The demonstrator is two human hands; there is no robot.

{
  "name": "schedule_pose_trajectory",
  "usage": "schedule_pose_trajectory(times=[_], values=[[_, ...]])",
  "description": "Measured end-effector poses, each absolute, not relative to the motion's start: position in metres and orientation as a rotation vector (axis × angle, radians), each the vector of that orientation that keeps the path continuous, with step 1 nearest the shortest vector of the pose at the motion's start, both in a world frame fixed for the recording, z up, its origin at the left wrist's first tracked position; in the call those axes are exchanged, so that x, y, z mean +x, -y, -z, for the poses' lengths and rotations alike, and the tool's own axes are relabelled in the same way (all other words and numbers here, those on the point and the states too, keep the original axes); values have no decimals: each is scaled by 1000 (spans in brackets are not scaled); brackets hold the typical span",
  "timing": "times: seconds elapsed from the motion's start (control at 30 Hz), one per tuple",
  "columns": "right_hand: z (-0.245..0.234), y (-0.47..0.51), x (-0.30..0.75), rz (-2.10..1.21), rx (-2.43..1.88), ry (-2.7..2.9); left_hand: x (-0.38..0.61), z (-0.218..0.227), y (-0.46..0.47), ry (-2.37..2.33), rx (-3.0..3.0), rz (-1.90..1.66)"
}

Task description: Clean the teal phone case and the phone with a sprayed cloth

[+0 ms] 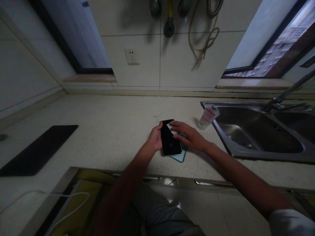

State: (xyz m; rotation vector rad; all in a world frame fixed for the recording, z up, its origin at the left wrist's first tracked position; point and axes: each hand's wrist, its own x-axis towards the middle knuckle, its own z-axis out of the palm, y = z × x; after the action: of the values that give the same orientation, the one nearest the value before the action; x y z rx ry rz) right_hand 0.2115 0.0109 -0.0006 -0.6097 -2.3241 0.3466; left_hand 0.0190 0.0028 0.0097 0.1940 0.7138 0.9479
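Note:
A black smartphone with a small ring mark near its lower end is held at counter height. My left hand grips its left edge, thumb at the upper corner and the other fingers mostly hidden. Over its upper right side my right hand reaches with fingers apart, the tips at the screen. A pale patch shows beside those fingertips; whether it is film or a reflection I cannot tell. Under the phone, a light blue phone or case sticks out at the lower right, partly covered.
Right of my hands, a clear plastic cup with red print leans by the steel sink and its faucet. A black flat panel lies on the left of the counter. A white cable hangs at lower left.

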Motion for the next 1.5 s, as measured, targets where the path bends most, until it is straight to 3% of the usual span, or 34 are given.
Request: schedule_pose_trajectory(times=[0.37,0.77,1.23,1.5], values=[[11,-20,207,-518,-871,2129,26,-6,5,-534,260,-714],[8,-21,194,-159,-630,2370,31,-17,8,-566,287,-811],[-7,13,186,-154,-49,2569,18,1,-11,-684,216,-1276],[-12,-1,203,-165,-268,2360,16,4,-14,-815,169,-1122]])
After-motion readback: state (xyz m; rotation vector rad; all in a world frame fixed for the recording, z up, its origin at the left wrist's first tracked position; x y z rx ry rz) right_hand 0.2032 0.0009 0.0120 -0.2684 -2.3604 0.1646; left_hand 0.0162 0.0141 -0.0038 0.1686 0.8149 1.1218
